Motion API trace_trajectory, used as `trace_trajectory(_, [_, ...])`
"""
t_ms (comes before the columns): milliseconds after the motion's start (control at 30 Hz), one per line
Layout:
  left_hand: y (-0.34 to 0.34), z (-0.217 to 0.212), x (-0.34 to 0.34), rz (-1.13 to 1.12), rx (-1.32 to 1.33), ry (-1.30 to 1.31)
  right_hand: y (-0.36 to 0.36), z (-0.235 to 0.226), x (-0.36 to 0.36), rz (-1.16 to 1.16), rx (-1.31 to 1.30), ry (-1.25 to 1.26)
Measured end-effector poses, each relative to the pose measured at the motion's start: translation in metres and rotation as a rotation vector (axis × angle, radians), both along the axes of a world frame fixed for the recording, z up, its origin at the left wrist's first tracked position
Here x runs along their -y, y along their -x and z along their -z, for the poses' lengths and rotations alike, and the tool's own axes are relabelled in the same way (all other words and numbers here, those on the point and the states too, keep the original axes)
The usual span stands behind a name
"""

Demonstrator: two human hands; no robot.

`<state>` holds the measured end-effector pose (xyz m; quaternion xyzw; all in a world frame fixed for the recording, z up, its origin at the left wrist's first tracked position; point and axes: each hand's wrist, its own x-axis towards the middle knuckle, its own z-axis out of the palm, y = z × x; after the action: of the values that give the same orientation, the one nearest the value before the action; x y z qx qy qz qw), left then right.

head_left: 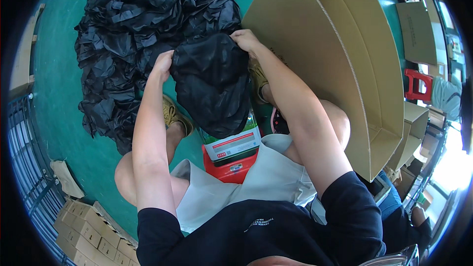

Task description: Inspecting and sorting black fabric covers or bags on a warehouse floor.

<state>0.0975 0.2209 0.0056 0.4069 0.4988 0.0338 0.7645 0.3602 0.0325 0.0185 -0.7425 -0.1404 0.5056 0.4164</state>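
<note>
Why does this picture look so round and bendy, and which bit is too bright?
Head view: the fisheye lens curves the edges of the cardboard box and leaves black corners; head view, right side: white glare washes out detail; head view, middle: the black cloth shows dim folds with faint shine.

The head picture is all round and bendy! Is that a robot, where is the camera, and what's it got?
No robot here: those are a person's own bare hands. A camera on the person's head looks down, and its very wide lens bends straight edges and makes the picture look round. The left hand and right hand each hold an upper edge of a black, cloth-like piece. Beyond and to the left, a big crumpled black pile lies on the green floor. To the right is a large open cardboard box. Between the person's legs, a printed container sits on something red; the black piece hides part of it.
</note>
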Motion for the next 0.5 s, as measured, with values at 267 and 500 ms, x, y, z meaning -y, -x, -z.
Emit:
trace_trajectory(267, [0.006,0.048,0.016,0.194,-0.354,0.07,0.003,0.071,0.017,-0.126,0.326,0.342])
trace_trajectory(500, [0.024,0.017,0.008,0.051,-0.261,-0.109,0.021,0.038,0.012,0.068,0.112,0.093])
